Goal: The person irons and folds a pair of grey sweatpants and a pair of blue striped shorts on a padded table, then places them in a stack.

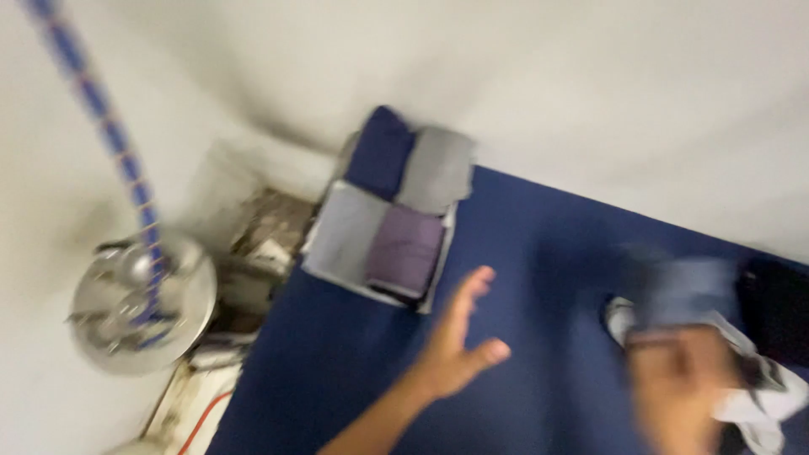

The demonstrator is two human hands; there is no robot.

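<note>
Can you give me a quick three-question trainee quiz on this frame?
1. True or false: the left hand is open, holding nothing.
2. What colour is the sheet under the hands?
3. The folded clothes lie: A) beside the right hand, B) at the sheet's far corner, C) on the metal pot.

Key: 1 true; 2 dark blue; 3 B. The right hand is too blurred to judge its fingers.

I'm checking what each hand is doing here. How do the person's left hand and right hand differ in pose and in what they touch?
The left hand is open, fingers spread, raised above the blue sheet and holds nothing; the right hand is low, at a heap of blue and white clothes. The left hand shows fairly clearly; the right hand is too blurred to tell its grip. The left hand is nearer the stack of folded cloths. Both are bare.
</note>
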